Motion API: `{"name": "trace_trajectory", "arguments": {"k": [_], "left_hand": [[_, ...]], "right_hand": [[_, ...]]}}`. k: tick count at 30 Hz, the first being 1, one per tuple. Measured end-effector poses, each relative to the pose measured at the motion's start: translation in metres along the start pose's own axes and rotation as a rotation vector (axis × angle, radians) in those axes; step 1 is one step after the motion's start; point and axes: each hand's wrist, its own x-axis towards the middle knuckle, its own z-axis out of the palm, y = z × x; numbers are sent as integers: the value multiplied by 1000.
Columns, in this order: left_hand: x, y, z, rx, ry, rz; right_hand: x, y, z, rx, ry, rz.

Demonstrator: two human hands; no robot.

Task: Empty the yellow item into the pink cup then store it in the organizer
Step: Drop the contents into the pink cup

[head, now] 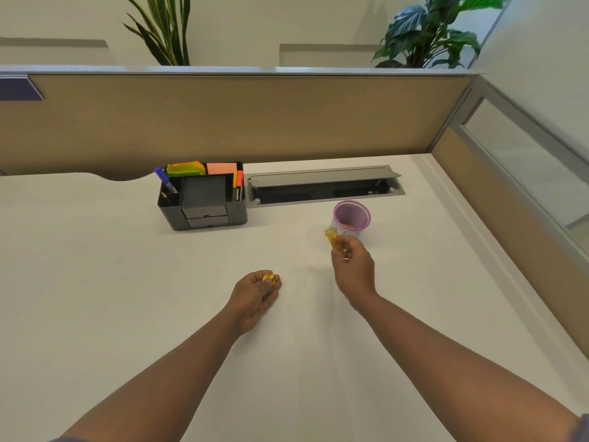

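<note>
We judge pouring under way: our right hand [352, 266] grips the yellow vial [332, 238] beside the pink cup [352, 217]; our left hand [255, 293] pinches its cap [270, 277]. Storing in the organizer [202, 199] remains.

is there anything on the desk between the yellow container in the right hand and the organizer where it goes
Nothing visible. The right hand holds the yellow container beside the pink cup, and the desk between it and the organizer is bare. The left hand, holding a small yellow piece, sits nearer the person, off that path.

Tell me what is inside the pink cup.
Through the open top of the pink cup, a few small orange-brown bits lie at the bottom. The near wall hides part of the floor, so the full amount cannot be seen.
</note>
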Motion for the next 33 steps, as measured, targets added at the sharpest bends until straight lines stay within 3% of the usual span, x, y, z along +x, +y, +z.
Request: {"name": "trace_trajectory", "arguments": {"k": [4, 11, 33], "left_hand": [[8, 2, 5, 37, 2, 11], [12, 5, 2, 51, -9, -8], [12, 4, 1, 59, -17, 7]], "right_hand": [[27, -2, -15, -11, 142, -23], [54, 4, -18, -103, 245, 15], [81, 8, -19, -205, 248, 66]]}}
